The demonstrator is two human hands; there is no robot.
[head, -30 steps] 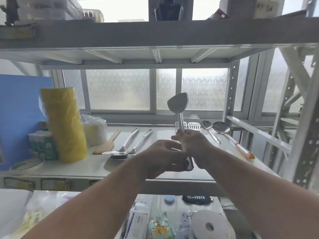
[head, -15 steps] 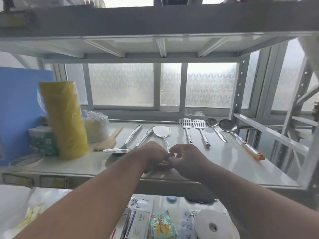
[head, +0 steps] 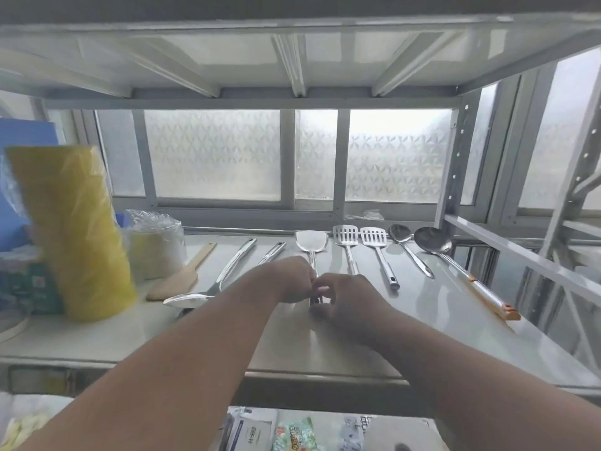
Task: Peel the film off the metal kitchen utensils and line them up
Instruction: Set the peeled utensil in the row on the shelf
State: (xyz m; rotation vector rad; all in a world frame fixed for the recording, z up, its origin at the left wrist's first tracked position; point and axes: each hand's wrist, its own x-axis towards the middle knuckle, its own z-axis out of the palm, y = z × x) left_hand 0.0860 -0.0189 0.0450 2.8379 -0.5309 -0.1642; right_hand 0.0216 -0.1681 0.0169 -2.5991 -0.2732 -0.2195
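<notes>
A solid metal turner lies flat on the shelf, blade toward the window. My left hand and my right hand meet over its handle, and both pinch it near the end. To its right lie two slotted turners, a spoon and a ladle with an orange-tipped handle, side by side. To the left lie two more metal utensils, handles toward the window, one with its bowl near me.
A wooden spatula lies left of the metal utensils. A tall yellow wrapped roll and a plastic-wrapped white stack stand at the left. An upper shelf hangs close overhead. Packets sit on the lower level.
The solid turner was held upright in the air a second ago. It now lies flat on the shelf left of the slotted turners, and both hands have come down with it.
</notes>
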